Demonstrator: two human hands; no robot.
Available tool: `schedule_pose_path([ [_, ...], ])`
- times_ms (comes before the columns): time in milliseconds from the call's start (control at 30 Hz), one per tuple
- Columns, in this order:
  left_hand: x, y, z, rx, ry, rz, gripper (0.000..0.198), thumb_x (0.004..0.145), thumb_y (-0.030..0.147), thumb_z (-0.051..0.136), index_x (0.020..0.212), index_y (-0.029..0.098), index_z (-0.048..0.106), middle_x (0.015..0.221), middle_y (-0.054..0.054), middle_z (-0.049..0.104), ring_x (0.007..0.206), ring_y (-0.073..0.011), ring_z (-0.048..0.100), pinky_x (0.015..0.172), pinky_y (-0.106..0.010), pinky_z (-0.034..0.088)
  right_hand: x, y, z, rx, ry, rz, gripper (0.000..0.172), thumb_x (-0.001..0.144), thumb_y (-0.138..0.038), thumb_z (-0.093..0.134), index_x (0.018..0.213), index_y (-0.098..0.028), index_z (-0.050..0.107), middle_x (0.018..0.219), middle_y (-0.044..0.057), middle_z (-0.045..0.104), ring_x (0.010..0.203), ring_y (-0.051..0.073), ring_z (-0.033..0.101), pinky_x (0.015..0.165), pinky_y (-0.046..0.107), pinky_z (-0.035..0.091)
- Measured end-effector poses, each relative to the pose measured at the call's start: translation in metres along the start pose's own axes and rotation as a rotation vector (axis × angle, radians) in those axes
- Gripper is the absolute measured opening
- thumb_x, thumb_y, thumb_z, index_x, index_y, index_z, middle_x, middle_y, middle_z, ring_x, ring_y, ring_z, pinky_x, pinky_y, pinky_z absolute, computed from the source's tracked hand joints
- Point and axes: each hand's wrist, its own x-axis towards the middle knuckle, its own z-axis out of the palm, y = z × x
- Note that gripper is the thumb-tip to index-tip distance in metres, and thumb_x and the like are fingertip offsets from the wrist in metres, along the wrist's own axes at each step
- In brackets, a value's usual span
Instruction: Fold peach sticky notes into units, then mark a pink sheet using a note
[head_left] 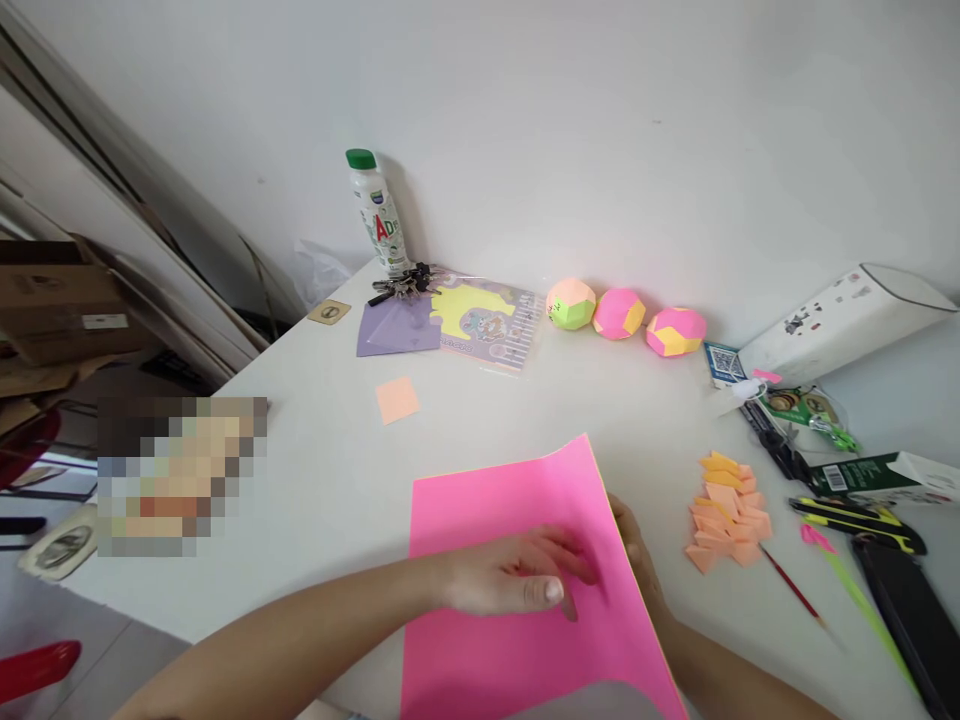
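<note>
A large pink paper sheet [517, 600] lies on the white table [315, 500] in front of me. My left hand [517, 578] rests flat on top of it near its middle, fingers stretched toward the right edge. My right hand [637, 560] is at the sheet's right edge, mostly hidden beneath the paper, so its fingers barely show. A pile of folded orange paper pieces [727, 515] sits just right of the sheet.
Three paper balls [619, 313] line the wall. A bottle [379, 212], keys [401, 284], a purple sheet [397, 327], a sticker pack [484, 325] and an orange square [397, 399] lie behind. A white box [832, 325], cutters [862, 520] and pens [862, 600] crowd the right.
</note>
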Motion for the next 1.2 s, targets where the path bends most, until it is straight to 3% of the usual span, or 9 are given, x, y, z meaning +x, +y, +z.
schedule_pose_path([
  [67, 0.0, 0.0, 0.0, 0.022, -0.029, -0.025, 0.054, 0.093, 0.057, 0.035, 0.095, 0.016, 0.07, 0.128, -0.011, 0.059, 0.126, -0.025, 0.044, 0.107, -0.041, 0.031, 0.004, -0.007, -0.001, 0.043, -0.094, 0.018, 0.055, 0.081, -0.07, 0.043, 0.12, -0.031, 0.043, 0.11, 0.008, 0.051, 0.098, 0.027, 0.054, 0.086, 0.045, 0.045],
  [167, -0.001, 0.0, 0.0, 0.012, -0.022, -0.121, 0.048, 0.092, 0.054, 0.041, 0.104, 0.017, 0.069, 0.128, -0.011, 0.058, 0.122, -0.0255, 0.049, 0.104, -0.041, 0.036, 0.009, -0.022, -0.005, 0.027, -0.23, 0.076, 0.052, 0.079, -0.069, 0.048, 0.111, -0.029, 0.047, 0.111, 0.008, 0.049, 0.097, 0.026, 0.054, 0.081, 0.041, 0.046],
  [267, -0.001, 0.0, -0.001, -0.151, 0.036, -0.195, 0.043, 0.091, 0.05, 0.047, 0.117, 0.02, 0.063, 0.131, -0.01, 0.056, 0.121, -0.027, 0.05, 0.1, -0.043, 0.04, 0.01, -0.037, -0.008, -0.043, -0.325, 0.142, 0.052, 0.074, -0.069, 0.056, 0.105, -0.028, 0.048, 0.116, 0.007, 0.045, 0.096, 0.025, 0.054, 0.077, 0.037, 0.046],
  [367, -0.001, -0.002, 0.0, -0.354, 0.079, -0.134, 0.046, 0.088, 0.046, 0.055, 0.125, 0.02, 0.057, 0.133, -0.012, 0.053, 0.123, -0.0295, 0.049, 0.1, -0.044, 0.039, 0.006, -0.048, -0.006, -0.186, -0.379, 0.182, 0.054, 0.071, -0.06, 0.065, 0.111, -0.029, 0.045, 0.126, 0.008, 0.039, 0.107, 0.027, 0.051, 0.083, 0.039, 0.045],
  [500, 0.0, -0.005, 0.004, -0.421, 0.149, -0.068, 0.05, 0.081, 0.046, 0.065, 0.121, 0.018, 0.057, 0.124, -0.013, 0.057, 0.116, -0.0301, 0.053, 0.095, -0.044, 0.043, 0.0, -0.055, -0.001, -0.433, -0.354, 0.111, 0.047, 0.071, -0.032, 0.071, 0.111, -0.03, 0.047, 0.131, 0.008, 0.035, 0.122, 0.028, 0.04, 0.096, 0.042, 0.038],
  [567, 0.0, -0.005, 0.006, -0.411, 0.158, -0.024, 0.054, 0.077, 0.048, 0.068, 0.12, 0.018, 0.056, 0.121, -0.013, 0.057, 0.114, -0.03, 0.054, 0.093, -0.043, 0.044, -0.001, -0.055, -0.001, -0.489, -0.344, 0.091, 0.039, 0.074, -0.027, 0.068, 0.108, -0.029, 0.05, 0.129, 0.008, 0.037, 0.124, 0.027, 0.038, 0.1, 0.042, 0.036],
  [733, -0.001, -0.005, 0.011, -0.287, 0.216, 0.062, 0.055, 0.073, 0.054, 0.069, 0.111, 0.016, 0.058, 0.109, -0.012, 0.06, 0.105, -0.0285, 0.056, 0.089, -0.042, 0.045, 0.002, -0.047, -0.003, -0.384, -0.352, 0.116, 0.029, 0.08, -0.039, 0.064, 0.105, -0.028, 0.053, 0.123, 0.007, 0.039, 0.119, 0.026, 0.043, 0.098, 0.041, 0.038],
  [900, -0.001, -0.003, 0.015, -0.184, 0.288, 0.067, 0.051, 0.071, 0.058, 0.068, 0.098, 0.016, 0.058, 0.1, -0.009, 0.058, 0.097, -0.0252, 0.056, 0.083, -0.04, 0.047, 0.0, -0.033, 0.001, -0.303, -0.291, 0.099, 0.031, 0.078, -0.052, 0.064, 0.086, -0.025, 0.053, 0.112, 0.006, 0.04, 0.118, 0.027, 0.04, 0.096, 0.041, 0.039],
  [1200, -0.001, 0.0, 0.02, -0.164, 0.292, 0.026, 0.047, 0.074, 0.059, 0.064, 0.09, 0.015, 0.055, 0.091, -0.006, 0.055, 0.087, -0.0211, 0.056, 0.074, -0.034, 0.049, -0.002, -0.03, 0.009, -0.321, -0.264, 0.062, 0.031, 0.075, -0.05, 0.068, 0.083, -0.026, 0.051, 0.109, 0.005, 0.04, 0.114, 0.026, 0.042, 0.095, 0.04, 0.041],
])
